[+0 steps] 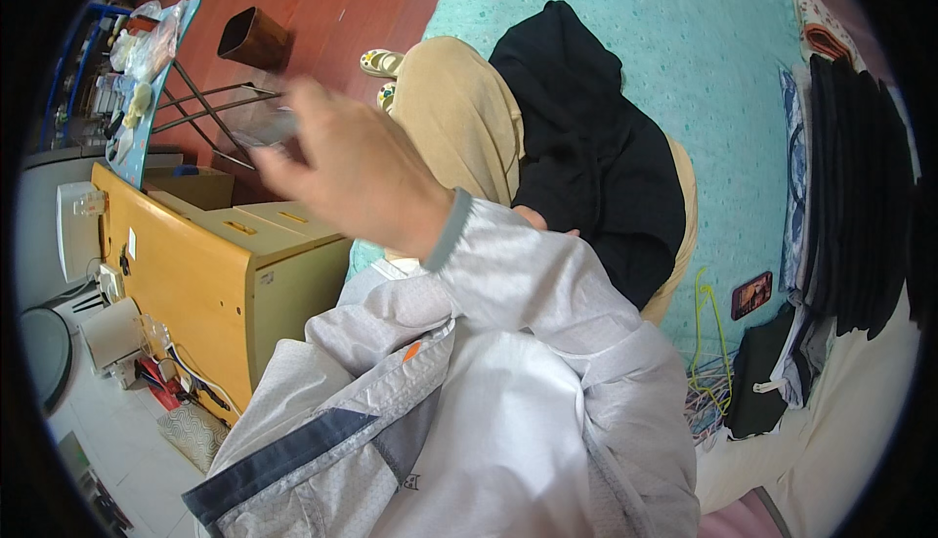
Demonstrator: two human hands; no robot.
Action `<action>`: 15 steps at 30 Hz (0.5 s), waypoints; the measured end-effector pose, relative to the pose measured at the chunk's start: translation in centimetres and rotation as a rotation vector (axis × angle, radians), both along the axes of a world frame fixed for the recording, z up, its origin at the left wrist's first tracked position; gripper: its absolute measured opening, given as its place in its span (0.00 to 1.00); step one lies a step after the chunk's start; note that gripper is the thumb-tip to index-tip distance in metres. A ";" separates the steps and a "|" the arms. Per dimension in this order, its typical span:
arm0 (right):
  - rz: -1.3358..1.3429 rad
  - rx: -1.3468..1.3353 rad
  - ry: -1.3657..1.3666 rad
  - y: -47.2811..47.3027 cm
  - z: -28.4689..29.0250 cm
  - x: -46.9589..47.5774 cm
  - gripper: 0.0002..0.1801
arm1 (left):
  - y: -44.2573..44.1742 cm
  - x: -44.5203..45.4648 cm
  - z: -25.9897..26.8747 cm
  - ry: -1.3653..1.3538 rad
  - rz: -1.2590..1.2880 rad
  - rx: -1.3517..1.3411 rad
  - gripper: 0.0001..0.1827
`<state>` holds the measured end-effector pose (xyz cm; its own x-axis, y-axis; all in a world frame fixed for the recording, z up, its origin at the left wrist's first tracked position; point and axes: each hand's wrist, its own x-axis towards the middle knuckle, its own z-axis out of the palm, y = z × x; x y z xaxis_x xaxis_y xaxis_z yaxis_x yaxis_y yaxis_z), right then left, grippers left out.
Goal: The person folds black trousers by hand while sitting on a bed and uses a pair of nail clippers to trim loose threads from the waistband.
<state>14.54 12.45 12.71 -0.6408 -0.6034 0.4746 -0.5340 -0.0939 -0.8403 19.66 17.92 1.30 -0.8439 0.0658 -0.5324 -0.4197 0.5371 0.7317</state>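
My right hand (352, 171), blurred by motion, reaches across to the left with thumb and fingers apart. Beyond its fingers is a blurred, see-through greyish patch (267, 126) that I cannot identify. A black cloth garment (579, 120) lies over my lap, spread across the tan trousers (458, 109). Only a bit of my left hand (533, 217) shows, at the garment's near edge. My right sleeve hides the rest of that hand, so its grip cannot be made out.
Folded dark clothes (854, 193) are stacked at the right on the turquoise bed cover (740, 135). Near them lie a phone (752, 295) and several hangers (707, 384). Leftward stand a wooden cabinet (179, 267), a laden folding table (165, 47) and a brown bin (256, 38).
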 end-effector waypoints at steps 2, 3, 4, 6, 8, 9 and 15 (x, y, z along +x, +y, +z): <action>0.129 0.233 -0.332 0.4 -2.0 0.4 0.18 | 0.8 0.2 -0.3 -0.309 0.196 -0.045 0.20; 0.093 0.311 -0.383 1.7 -2.9 0.5 0.17 | 1.0 0.3 -0.6 -0.437 0.295 -0.068 0.21; 0.086 0.233 -0.411 3.4 -3.7 0.4 0.18 | 1.4 0.1 -1.0 -0.477 0.413 -0.068 0.21; 0.034 0.244 -0.507 7.5 -4.6 -0.6 0.19 | 0.1 0.7 -1.7 -0.259 0.594 0.641 0.24; -0.070 0.106 -0.593 10.8 -5.0 -1.7 0.18 | 0.0 0.3 -2.2 -0.001 0.712 1.440 0.27; -0.123 -0.040 -0.648 12.5 -5.1 -2.1 0.17 | 0.4 0.2 -2.2 -0.109 0.858 1.395 0.26; -0.427 -0.216 -0.948 21.1 -4.9 -2.8 0.14 | 0.5 -0.6 -0.7 0.611 0.472 0.566 0.23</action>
<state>11.73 33.55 7.79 -0.9438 -0.2040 -0.2600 0.3070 -0.2500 -0.9183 19.06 18.38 0.60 -0.9707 -0.2396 0.0149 0.0375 -0.0899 0.9952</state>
